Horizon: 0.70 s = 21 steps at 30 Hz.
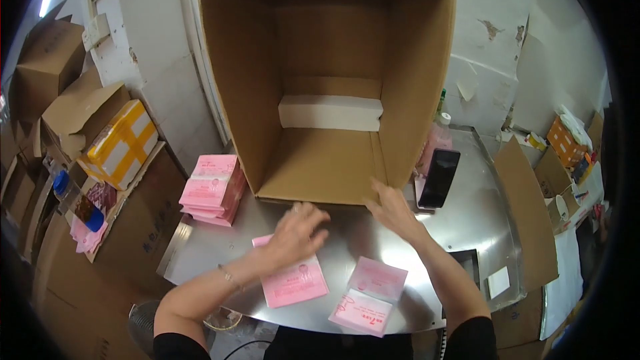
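The left hand (293, 235), fingers bent and a bit spread, is over a pink packet (297, 285) on the shiny desk (483, 187). The right hand (396, 213) is by the big box (233, 80); nobody can tell if its fingers pinch anything.

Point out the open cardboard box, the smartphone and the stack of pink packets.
Open cardboard box (331, 40): head view, inner back wall.
Smartphone (440, 179): head view, middle of the dark screen.
Stack of pink packets (204, 191): head view, top face.

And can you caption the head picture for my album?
Left hand over pink packaging, right hand at an open cardboard box.
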Each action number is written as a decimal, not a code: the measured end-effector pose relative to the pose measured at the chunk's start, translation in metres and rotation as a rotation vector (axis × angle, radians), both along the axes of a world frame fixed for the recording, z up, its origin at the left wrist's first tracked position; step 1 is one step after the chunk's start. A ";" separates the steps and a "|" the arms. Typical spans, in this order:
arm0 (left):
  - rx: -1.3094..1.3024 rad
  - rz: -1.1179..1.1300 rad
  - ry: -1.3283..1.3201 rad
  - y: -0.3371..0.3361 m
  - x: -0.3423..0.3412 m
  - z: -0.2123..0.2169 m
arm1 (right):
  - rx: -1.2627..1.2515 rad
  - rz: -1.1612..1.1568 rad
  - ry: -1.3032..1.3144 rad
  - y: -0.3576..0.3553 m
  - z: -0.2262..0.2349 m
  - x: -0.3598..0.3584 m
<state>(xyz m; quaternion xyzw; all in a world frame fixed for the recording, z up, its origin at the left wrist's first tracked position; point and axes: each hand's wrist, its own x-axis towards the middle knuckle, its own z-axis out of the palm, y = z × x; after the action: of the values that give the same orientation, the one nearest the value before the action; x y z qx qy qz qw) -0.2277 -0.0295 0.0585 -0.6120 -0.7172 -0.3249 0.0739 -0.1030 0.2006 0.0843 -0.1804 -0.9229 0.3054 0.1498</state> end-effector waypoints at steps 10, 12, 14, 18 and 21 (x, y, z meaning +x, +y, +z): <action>-0.383 0.701 -0.159 0.131 -0.224 -0.036 | 0.155 -0.457 -0.009 0.119 -0.046 -0.203; -0.226 0.682 -0.362 0.155 -0.239 -0.026 | 0.064 -0.551 0.201 0.149 -0.062 -0.212; -0.037 0.627 -0.451 0.170 -0.264 -0.028 | 0.026 -0.524 0.262 0.157 -0.066 -0.224; 0.251 0.721 -0.550 0.197 -0.290 -0.035 | -0.015 -0.588 0.299 0.140 -0.051 -0.242; 0.303 0.842 -0.572 0.220 -0.272 -0.033 | 0.054 -0.633 0.382 0.158 -0.059 -0.249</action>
<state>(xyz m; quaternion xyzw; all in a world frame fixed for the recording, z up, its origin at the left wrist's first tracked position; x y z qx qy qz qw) -0.5002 0.1908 0.0260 -0.1405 -0.8374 -0.5211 0.0868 -0.3524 0.3583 0.0251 -0.3927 -0.7845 0.2477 0.4111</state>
